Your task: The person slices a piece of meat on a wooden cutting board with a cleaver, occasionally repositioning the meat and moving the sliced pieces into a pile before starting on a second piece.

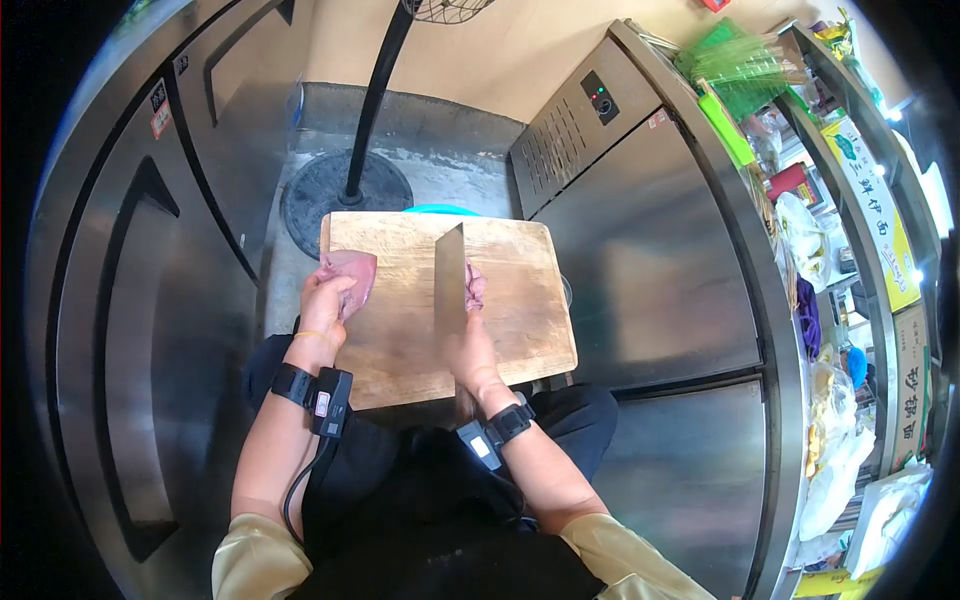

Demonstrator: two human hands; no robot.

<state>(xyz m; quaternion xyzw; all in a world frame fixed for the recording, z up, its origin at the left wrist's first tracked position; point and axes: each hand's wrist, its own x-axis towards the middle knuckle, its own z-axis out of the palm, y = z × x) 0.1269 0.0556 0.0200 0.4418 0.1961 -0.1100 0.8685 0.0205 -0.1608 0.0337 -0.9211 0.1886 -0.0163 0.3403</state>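
My left hand (322, 302) is closed around a smooth, pinkish-purple piece of raw meat (354, 274), over the left edge of the wooden cutting board (400, 350). In my right hand (474, 350) is a cleaver (450, 285), its broad blade pointing away from me over the middle of the board. Smaller cut pieces of meat (476, 287) lie beside the blade on its right side, partly hidden by it. The grip on the cleaver's handle is slightly blurred.
Steel cabinets stand on the left (130, 330) and right (650, 250). Behind the board is a black fan stand (345, 195) on the floor, with a blue rim (441, 210) showing past the board's far edge. Shelves (885, 300) with bags and packages line the far right.
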